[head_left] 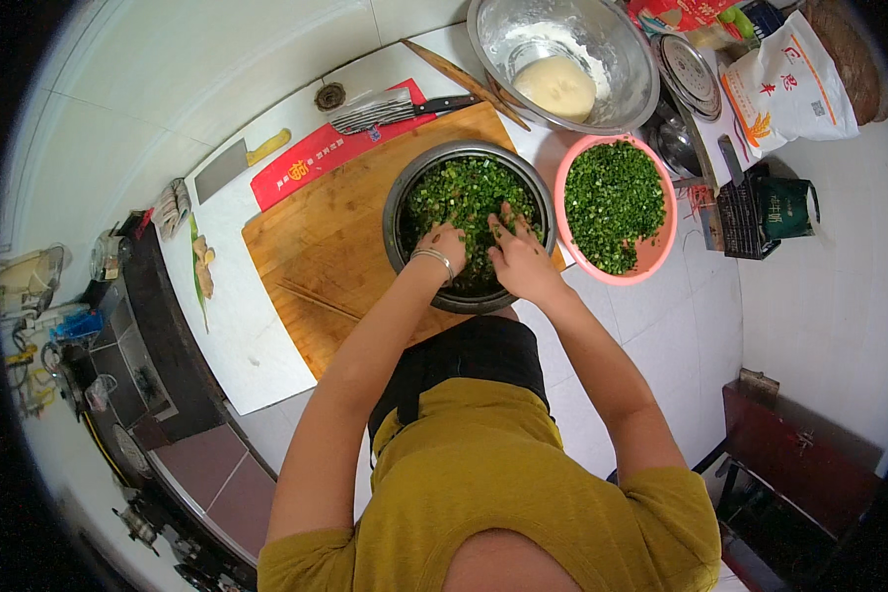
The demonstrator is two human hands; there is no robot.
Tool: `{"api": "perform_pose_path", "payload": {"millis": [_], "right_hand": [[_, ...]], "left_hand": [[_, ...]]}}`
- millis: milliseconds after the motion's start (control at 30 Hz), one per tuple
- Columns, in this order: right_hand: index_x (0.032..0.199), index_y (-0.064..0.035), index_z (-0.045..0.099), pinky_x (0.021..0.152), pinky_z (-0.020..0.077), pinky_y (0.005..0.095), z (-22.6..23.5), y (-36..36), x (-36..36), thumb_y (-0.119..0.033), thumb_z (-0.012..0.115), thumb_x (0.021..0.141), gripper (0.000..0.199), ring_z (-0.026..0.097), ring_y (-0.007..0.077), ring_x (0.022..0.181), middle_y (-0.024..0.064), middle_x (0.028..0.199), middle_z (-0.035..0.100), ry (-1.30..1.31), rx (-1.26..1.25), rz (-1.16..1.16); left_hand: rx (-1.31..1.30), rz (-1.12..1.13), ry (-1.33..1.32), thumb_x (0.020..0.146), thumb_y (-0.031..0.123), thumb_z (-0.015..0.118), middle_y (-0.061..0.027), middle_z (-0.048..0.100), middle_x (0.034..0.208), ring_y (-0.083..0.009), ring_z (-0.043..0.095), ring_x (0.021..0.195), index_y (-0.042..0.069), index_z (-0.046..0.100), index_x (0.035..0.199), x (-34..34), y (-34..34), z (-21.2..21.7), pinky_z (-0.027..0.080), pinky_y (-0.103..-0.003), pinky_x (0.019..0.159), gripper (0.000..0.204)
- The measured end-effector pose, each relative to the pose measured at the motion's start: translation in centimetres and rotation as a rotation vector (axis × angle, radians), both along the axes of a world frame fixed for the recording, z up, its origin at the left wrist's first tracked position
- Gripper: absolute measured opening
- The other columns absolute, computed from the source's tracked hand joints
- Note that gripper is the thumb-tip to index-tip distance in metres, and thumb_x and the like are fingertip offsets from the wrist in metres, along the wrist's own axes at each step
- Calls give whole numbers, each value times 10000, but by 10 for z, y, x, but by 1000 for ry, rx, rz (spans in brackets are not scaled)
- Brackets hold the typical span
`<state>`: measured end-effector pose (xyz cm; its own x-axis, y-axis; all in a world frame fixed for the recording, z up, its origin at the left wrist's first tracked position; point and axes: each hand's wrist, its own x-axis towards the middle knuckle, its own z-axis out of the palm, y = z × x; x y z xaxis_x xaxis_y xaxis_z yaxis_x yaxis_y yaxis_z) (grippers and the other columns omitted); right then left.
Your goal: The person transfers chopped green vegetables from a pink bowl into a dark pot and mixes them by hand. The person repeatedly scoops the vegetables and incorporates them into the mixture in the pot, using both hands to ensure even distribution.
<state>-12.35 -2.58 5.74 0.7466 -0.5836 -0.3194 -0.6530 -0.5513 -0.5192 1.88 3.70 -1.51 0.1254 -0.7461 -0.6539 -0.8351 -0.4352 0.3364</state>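
A dark metal pot (397, 259) full of chopped greens (474, 187) stands on the near right part of a wooden cutting board (316, 237). My left hand (442, 247), with bracelets at the wrist, is curled into the greens at the pot's left side; its fingertips are buried. At the right side, my right hand (519, 259) has its fingers spread and pressed on the greens, with bits stuck to them. To the right, touching or nearly touching the pot, is a pink basin (651, 255) holding more chopped greens (614, 202).
Behind stands a large metal bowl (617, 59) with dough (555, 87). Beyond the board lie a black-handled knife (390, 111), a cleaver (222, 173) and a wooden rolling pin (454, 74). Chopsticks (316, 299) rest on the board; ginger (203, 264) lies left on the white table (257, 360).
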Motion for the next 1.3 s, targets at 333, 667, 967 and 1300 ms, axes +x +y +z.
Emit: {"api": "perform_pose_path", "payload": {"millis": [333, 667, 967, 1300], "right_hand": [[1336, -45, 314, 989, 341, 390, -27, -21, 28, -181, 447, 852, 520, 329, 326, 1252, 179, 1389, 280, 89, -133, 229], [1299, -33, 379, 969, 373, 406, -11, -22, -2, -159, 465, 849, 475, 314, 334, 1263, 210, 1320, 373, -76, -239, 285], [1350, -64, 298, 988, 354, 398, -38, -45, 36, -236, 382, 883, 504, 289, 287, 1285, 175, 1378, 305, 141, -216, 195], [1280, -5, 389, 1004, 321, 412, -30, -34, 13, -141, 467, 830, 476, 322, 359, 1250, 250, 1323, 350, -45, -216, 112]], "left_hand": [[-95, -78, -116, 766, 224, 625, -145, 541, 962, -270, 517, 812, 28, 560, 884, 11, 18, 76, 479, -351, 768, 238], [16, 7, -104, 785, 207, 580, -129, 504, 1106, -298, 524, 979, 76, 571, 1029, 27, -13, 18, 471, -391, 825, 276], [-106, 100, -28, 770, 211, 578, -144, 512, 1107, -324, 514, 1027, 71, 592, 1007, 26, -12, 7, 456, -412, 861, 276], [59, -174, 16, 817, 210, 499, -162, 496, 1156, -315, 498, 1063, 78, 564, 1091, -22, 27, 19, 438, -419, 887, 311]]}}
